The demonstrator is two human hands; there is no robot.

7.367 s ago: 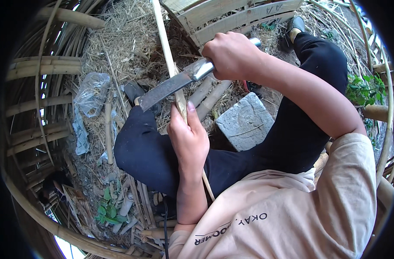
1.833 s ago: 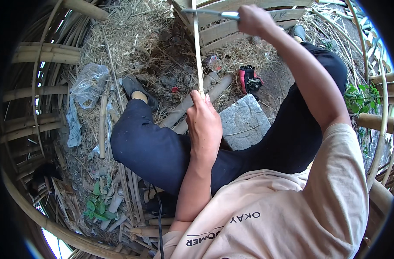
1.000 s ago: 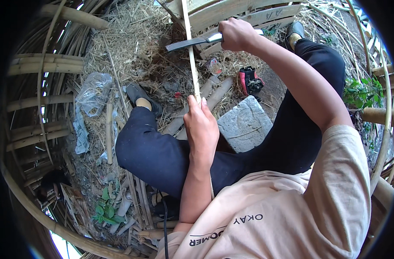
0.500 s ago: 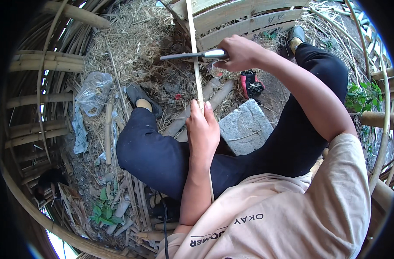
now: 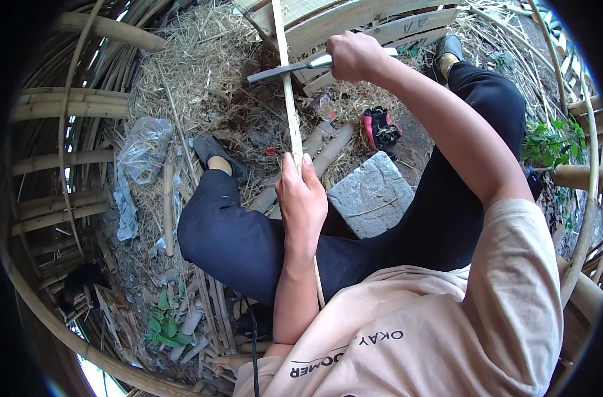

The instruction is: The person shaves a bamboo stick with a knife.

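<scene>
A long, pale bamboo strip (image 5: 291, 116) runs from the far edge of the view back under my left forearm. My left hand (image 5: 301, 202) is closed round it above my bent leg, with the thumb along the strip. Farther out, my right hand (image 5: 356, 57) grips the handle of a long-bladed knife (image 5: 278, 71). The grey blade lies crosswise over the strip, touching it, and its tip points left. Where the strip leaves my left hand its surface looks rough and shaved. Its near end is hidden by my arm and shirt.
A squared stone block (image 5: 374, 197) sits between my legs, with a red-and-black glove (image 5: 381, 128) beyond it. Pale wooden slats (image 5: 381, 23) stand at the far side. A clear plastic bag (image 5: 145, 149) lies left on straw. Bamboo poles (image 5: 70, 102) line the left side.
My right hand and the knife have moved farther away along the strip. The strip's far part has swung slightly left. My left hand keeps its hold.
</scene>
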